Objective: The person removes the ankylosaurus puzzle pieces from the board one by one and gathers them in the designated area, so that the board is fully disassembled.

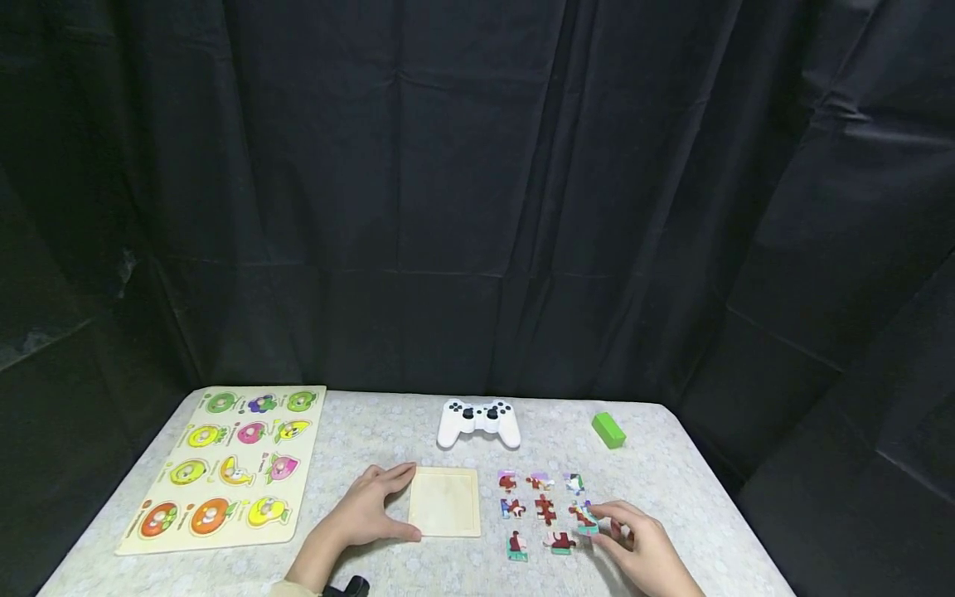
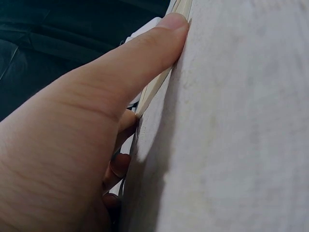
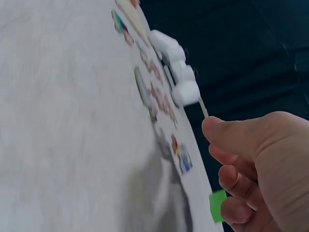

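Note:
A shallow square wooden puzzle tray (image 1: pixel 444 502) lies flat on the table. My left hand (image 1: pixel 376 507) holds it along its left side, thumb at the near corner and fingers at the far one; the left wrist view shows the thumb (image 2: pixel 145 53) against its edge. Between thumb and fingertips, my right hand (image 1: pixel 634 543) pinches a jigsaw piece (image 1: pixel 588 527) with a teal edge. In the right wrist view that piece (image 3: pixel 203 107) shows edge-on, raised off the table. Several loose jigsaw pieces (image 1: pixel 545 509) lie in rows between tray and right hand.
A white game controller (image 1: pixel 478 421) lies behind the tray. Farther right sits a green block (image 1: pixel 608 430). On the left a large fruit puzzle board (image 1: pixel 224 473) covers part of the table. Black cloth (image 1: pixel 448 207) hangs behind the table's far edge.

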Demonstrator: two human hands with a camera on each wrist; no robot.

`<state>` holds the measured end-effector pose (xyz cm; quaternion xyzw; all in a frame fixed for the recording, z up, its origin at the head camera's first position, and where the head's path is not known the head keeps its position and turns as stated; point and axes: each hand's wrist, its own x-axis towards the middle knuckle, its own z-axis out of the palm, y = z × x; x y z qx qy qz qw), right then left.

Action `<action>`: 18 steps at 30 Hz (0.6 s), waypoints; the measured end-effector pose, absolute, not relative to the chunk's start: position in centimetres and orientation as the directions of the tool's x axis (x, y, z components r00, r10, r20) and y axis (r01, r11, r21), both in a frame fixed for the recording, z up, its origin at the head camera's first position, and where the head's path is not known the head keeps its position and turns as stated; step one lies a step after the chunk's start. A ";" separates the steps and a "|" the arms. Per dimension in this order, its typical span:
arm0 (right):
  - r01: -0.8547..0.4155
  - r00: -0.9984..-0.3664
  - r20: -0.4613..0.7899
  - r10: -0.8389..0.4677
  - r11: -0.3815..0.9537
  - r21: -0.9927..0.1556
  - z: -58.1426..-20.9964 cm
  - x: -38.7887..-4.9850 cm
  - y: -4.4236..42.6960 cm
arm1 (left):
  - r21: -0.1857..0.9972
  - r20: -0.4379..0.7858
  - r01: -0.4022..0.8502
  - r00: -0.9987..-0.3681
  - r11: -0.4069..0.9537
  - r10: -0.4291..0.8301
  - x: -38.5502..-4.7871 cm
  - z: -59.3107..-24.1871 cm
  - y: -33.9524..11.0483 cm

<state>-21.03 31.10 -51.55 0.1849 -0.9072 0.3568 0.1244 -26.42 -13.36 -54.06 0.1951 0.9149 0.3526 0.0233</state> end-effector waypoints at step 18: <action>-0.222 -0.974 0.190 -0.125 0.708 -0.671 -54.2 -20.4 33.0 | 0.655 0.091 0.338 -0.923 0.676 0.374 -26.6 -54.3 -13.5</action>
